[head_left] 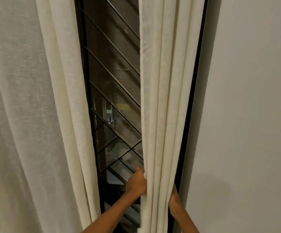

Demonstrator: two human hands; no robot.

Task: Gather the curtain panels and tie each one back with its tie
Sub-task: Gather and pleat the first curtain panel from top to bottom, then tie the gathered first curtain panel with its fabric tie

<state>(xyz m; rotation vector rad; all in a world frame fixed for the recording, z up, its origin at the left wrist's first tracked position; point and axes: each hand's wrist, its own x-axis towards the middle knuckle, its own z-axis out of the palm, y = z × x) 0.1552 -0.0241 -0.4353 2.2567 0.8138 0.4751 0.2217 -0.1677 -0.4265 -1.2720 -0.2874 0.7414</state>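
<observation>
Two cream curtain panels hang over a dark window. The right panel [163, 98] is bunched into narrow folds beside the wall. My left hand [136, 182] grips its inner edge low down, fingers wrapped into the fabric. My right hand [173, 197] reaches behind the panel's outer side; only the wrist and the back of the hand show, and the fingers are hidden by cloth. The left panel [35, 115] hangs loose and wide, untouched. No tie is in view.
Between the panels a black window frame with a diagonal metal grille [114, 91] and mesh shows. A plain grey wall [254, 115] fills the right side. The window's black edge [193, 98] runs just right of the gathered panel.
</observation>
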